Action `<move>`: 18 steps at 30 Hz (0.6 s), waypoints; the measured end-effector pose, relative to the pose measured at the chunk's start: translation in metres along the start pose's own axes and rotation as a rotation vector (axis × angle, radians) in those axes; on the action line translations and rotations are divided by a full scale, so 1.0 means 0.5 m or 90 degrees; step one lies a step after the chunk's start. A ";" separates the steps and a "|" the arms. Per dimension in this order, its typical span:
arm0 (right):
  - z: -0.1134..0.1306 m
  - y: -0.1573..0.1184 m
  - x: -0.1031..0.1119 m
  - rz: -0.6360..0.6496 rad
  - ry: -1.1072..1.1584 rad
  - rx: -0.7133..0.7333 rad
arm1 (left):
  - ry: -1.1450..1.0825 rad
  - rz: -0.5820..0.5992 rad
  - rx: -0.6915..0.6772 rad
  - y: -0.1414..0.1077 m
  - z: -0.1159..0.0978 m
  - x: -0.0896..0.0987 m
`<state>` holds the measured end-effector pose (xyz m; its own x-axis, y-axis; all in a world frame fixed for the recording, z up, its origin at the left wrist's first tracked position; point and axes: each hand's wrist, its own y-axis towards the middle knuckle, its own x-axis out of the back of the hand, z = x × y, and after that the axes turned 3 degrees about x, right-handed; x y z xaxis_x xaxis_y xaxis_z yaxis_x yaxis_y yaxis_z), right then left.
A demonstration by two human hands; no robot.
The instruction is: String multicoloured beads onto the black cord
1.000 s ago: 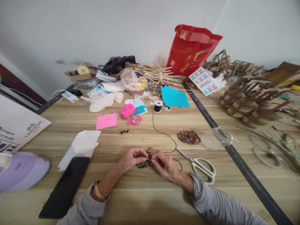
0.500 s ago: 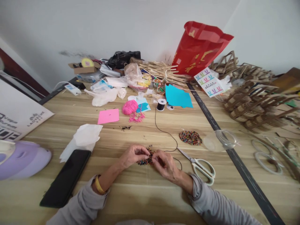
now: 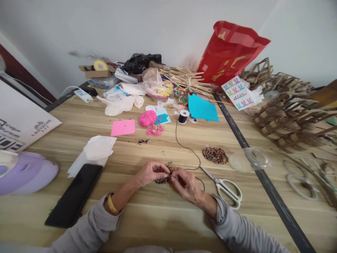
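Item: my left hand (image 3: 150, 173) and right hand (image 3: 187, 187), fingertips pinched, contents I cannot tell, at the bead pile (image 3: 163, 181); scissors (image 3: 217, 180) to its right.

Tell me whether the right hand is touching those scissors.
Apart. The head camera's view shows bare wooden table between the right hand and the scissors, with part of the black cord lying in that gap.
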<state>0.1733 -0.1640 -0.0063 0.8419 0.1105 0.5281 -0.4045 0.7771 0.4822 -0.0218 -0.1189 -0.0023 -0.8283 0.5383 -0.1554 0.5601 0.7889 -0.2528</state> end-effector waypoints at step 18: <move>0.004 0.004 0.001 -0.001 0.002 -0.006 | 0.033 0.006 -0.016 -0.001 0.000 -0.001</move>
<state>0.1721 -0.1634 -0.0039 0.8434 0.1109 0.5257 -0.3998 0.7833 0.4761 -0.0217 -0.1196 -0.0019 -0.8213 0.5602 -0.1078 0.5689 0.7904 -0.2272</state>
